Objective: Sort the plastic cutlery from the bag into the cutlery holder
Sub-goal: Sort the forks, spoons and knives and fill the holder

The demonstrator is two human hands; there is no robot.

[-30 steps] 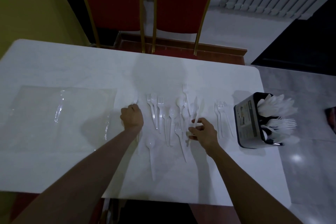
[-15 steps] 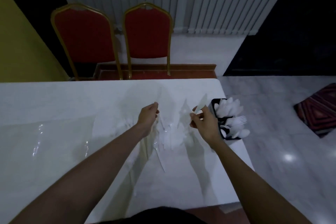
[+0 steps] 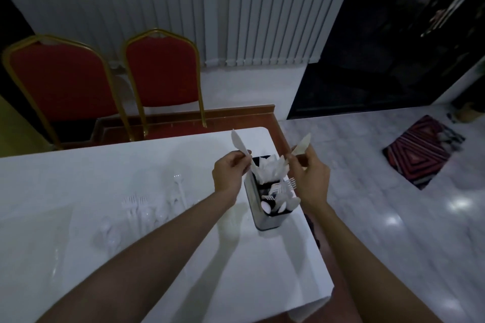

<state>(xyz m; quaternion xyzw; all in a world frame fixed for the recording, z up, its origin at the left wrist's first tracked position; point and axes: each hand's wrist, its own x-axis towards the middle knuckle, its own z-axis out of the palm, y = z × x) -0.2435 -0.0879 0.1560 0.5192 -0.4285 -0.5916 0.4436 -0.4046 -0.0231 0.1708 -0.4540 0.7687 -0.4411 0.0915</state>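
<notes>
From the head camera, you are pinching a white plastic knife (image 3: 239,143) in your left hand (image 3: 227,176), fingers (image 3: 237,159) curled round its handle and the blade pointing up. Your right hand (image 3: 311,178) is gripping a second knife (image 3: 301,145) the same way. Both hands are hovering just over the cutlery holder (image 3: 265,219), which is standing by the right edge of the desk (image 3: 236,270) and holding sorted pieces. Loose cutlery (image 3: 147,208) is lying further left.

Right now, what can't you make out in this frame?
1. Loose cutlery on the table, head view: blurred, white on white; count unclear.
2. Left piece in left hand, right piece in right hand: lower ends hidden by the grips.
3. Cutlery holder, far compartment: overlapping white pieces, uncountable.
</notes>
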